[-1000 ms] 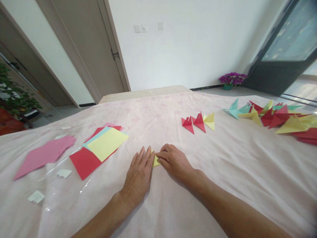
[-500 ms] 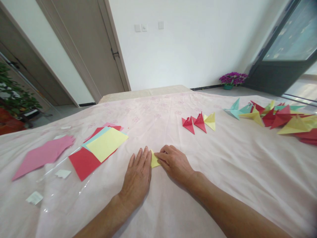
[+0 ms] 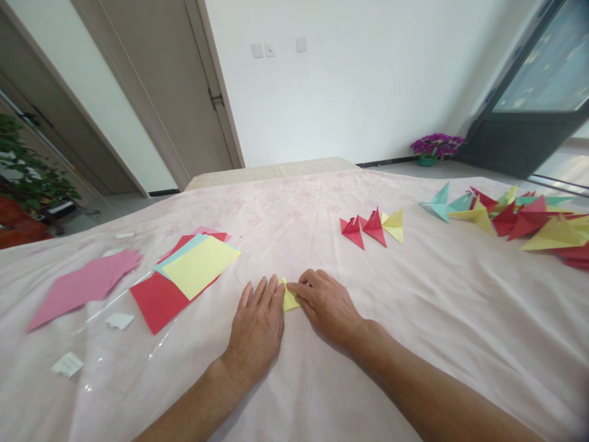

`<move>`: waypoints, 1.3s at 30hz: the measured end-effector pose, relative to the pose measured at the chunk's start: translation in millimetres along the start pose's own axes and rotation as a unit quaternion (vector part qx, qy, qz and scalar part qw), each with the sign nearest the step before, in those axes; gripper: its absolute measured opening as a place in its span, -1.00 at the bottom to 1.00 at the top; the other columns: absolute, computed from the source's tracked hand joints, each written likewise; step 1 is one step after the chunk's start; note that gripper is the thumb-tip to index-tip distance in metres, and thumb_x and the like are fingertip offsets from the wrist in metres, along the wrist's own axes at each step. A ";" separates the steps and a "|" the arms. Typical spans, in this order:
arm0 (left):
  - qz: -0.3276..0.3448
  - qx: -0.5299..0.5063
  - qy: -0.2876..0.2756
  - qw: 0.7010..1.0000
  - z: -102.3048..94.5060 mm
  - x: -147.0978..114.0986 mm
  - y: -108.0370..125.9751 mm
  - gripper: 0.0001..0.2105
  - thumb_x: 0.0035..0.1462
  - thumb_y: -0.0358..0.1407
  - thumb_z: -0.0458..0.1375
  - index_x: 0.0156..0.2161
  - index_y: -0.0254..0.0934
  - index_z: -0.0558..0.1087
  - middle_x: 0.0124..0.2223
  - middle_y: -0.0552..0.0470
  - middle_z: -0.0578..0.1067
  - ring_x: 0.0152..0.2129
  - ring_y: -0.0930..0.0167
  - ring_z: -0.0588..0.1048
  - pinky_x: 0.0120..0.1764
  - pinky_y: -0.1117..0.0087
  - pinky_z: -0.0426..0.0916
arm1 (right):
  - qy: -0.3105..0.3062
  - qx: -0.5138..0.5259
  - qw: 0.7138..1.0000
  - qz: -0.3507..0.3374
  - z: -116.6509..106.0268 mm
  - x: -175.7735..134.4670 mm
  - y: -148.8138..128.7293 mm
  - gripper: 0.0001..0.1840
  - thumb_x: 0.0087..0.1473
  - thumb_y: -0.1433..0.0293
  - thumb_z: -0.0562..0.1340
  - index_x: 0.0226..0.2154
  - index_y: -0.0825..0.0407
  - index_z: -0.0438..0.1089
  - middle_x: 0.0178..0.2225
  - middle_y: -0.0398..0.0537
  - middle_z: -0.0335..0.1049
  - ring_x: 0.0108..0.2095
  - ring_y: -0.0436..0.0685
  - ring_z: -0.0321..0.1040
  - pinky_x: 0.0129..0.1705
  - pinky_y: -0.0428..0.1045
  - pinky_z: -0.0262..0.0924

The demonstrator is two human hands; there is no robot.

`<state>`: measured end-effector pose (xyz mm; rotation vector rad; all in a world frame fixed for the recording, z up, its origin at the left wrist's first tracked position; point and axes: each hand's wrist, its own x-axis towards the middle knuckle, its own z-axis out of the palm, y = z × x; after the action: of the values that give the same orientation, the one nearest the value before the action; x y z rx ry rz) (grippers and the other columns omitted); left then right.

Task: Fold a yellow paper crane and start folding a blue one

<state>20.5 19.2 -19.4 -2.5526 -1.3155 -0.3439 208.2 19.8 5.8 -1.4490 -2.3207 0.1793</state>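
Note:
A small folded yellow paper (image 3: 290, 301) lies on the tablecloth between my hands, partly hidden by both. My left hand (image 3: 256, 322) rests flat over its left side, fingers stretched out and lying close together. From the right, my right hand (image 3: 327, 304) has its fingers curled, with thumb and index finger pressed onto the yellow paper near its upper right edge. Beyond my right hand stand two red folded paper cranes (image 3: 373, 228) and a yellow folded one (image 3: 394, 225) in a row.
To the left lie stacked coloured sheets, a yellow sheet (image 3: 200, 267) on top, beside pink paper (image 3: 83, 282), clear plastic wrapping and white scraps (image 3: 68, 364). A pile of several folded paper cranes (image 3: 519, 218) covers the far right of the pinkish tablecloth (image 3: 437, 307).
The view has shifted very slightly. My left hand's fingers have moved a little, and a bit more of the yellow paper's upper tip shows between my hands.

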 end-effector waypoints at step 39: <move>0.085 -0.069 0.067 0.992 -9.4 2.0 9.2 -0.66 0.17 -0.57 -0.04 -0.01 -0.44 0.47 -0.01 -0.22 0.56 -0.05 0.23 0.52 0.11 0.10 0.35 | -0.020 -0.108 0.993 0.041 1.7 5.7 -21.1 -0.70 0.17 0.53 0.10 -0.10 -0.11 0.36 -0.21 -0.01 0.31 -0.24 0.17 0.18 -0.34 0.01 0.00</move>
<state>28.3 12.5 -10.9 -2.6777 -1.0516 -0.5790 187.8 15.5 12.3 -1.6589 -2.3748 -0.0208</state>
